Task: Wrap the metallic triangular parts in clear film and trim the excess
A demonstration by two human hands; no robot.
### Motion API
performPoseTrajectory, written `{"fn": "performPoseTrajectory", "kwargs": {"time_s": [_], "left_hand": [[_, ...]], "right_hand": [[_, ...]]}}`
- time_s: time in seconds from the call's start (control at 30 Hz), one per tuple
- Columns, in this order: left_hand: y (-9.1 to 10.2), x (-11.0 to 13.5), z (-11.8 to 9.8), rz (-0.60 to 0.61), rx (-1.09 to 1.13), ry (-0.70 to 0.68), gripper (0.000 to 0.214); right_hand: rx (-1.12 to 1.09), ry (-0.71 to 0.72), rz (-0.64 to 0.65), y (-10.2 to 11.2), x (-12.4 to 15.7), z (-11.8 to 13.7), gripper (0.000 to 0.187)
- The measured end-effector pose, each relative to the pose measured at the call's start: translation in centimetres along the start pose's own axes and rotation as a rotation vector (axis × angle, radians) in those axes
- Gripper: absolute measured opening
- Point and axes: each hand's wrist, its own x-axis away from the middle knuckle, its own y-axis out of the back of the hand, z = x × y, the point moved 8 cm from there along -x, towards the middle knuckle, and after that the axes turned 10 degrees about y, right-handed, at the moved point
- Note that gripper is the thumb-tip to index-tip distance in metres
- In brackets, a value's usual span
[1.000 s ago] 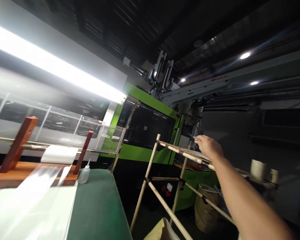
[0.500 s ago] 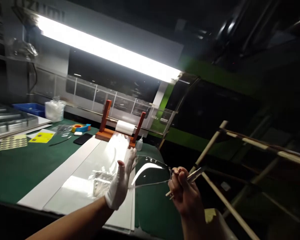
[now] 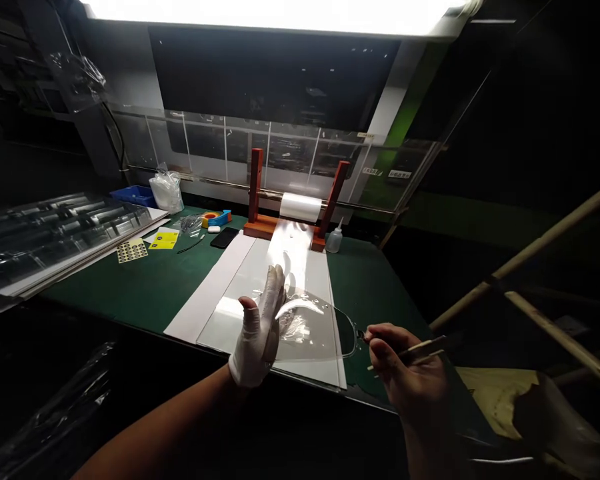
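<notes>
A clear, thin curved panel like a visor lens is held tilted over the near part of the worktable, its rounded end to the right. My right hand, bare, pinches a small tab at that end. Across the same hand lies a slim pair of tweezers, tucked between the fingers. My left hand wears a white glove with a bare thumb tip. Its fingers are stretched upright and its thumb stands apart, the palm side at the panel's left edge. Whether it bears any weight there I cannot tell.
Clear film runs from a roll on a red wooden stand over a white board. Around it are a dropper bottle, phone, tape dispenser, sticker sheet and stacked clear trays. Wooden poles stand right.
My view has levelled and turned rightward and down. The panel now lies lower over the white board, seen flatter, still between both hands. The right hand keeps its pinch and the tweezers.
</notes>
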Motion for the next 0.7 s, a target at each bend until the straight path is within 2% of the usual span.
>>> {"fn": "performPoseTrajectory", "kwargs": {"time_s": [0.33,0.57,0.7], "left_hand": [[1.3,1.5,-1.6,0.031,0.040,-0.182,0.086],[2.1,1.5,-1.8,-0.084,-0.100,-0.108,0.101],[2.6,1.5,-1.5,-0.133,-0.096,-0.079,0.100]], "right_hand": [[0.039,-0.111,0.099,-1.8,2.4,-3.8,0.020],[0.084,-0.132,0.089,-1.8,3.4,-5.4,0.020],[0.091,-0.196,0.093,-1.7,3.9,-6.3,0.024]]}}
